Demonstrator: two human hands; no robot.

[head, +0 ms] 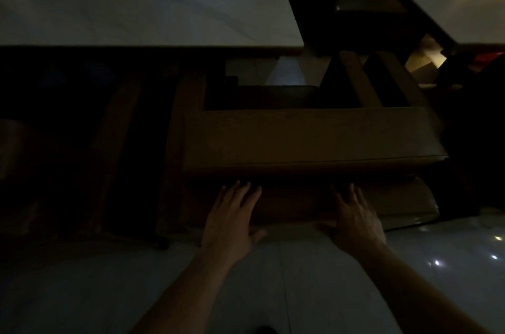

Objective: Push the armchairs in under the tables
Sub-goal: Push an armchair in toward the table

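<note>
Both hands lie flat with straight fingers against the back of the brown armchair (314,139), the left hand (232,213) and right hand (355,216) gripping nothing. The chair's front sits at the edge of the white counter (142,11), its seat mostly exposed, so it looks only partly in. Another chair (120,142) to the left appears similarly placed, though it is too dark to be sure
</note>
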